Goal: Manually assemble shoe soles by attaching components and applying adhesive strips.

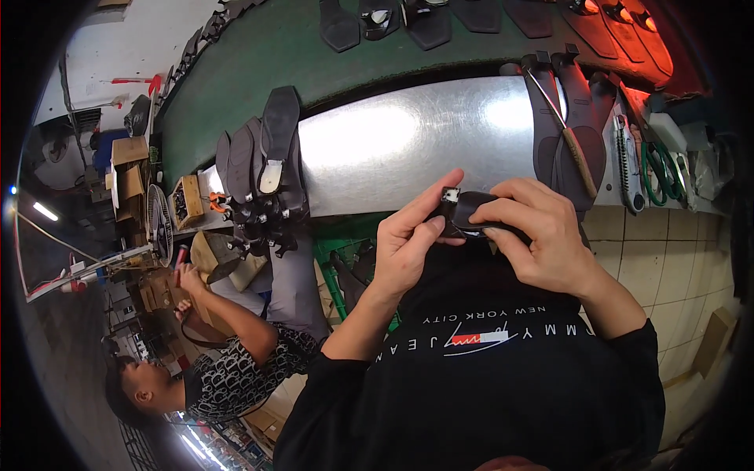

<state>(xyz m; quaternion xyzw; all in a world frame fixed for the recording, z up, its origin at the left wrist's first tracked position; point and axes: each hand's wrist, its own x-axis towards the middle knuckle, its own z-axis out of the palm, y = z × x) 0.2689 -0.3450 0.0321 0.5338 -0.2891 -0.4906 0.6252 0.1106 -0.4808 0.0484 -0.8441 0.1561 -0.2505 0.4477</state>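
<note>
holding 1 dark sole (464,208) between left grip (408,242) and right grip (542,231)

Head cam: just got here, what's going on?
Someone is holding a dark shoe part at the near edge of a shiny metal plate: left hand at the end with the pale square face, right hand on the other end. Dark soles are piled at the plate's left. At its right, a wooden-handled tool lies across more soles, with green-handled scissors further right.
</note>
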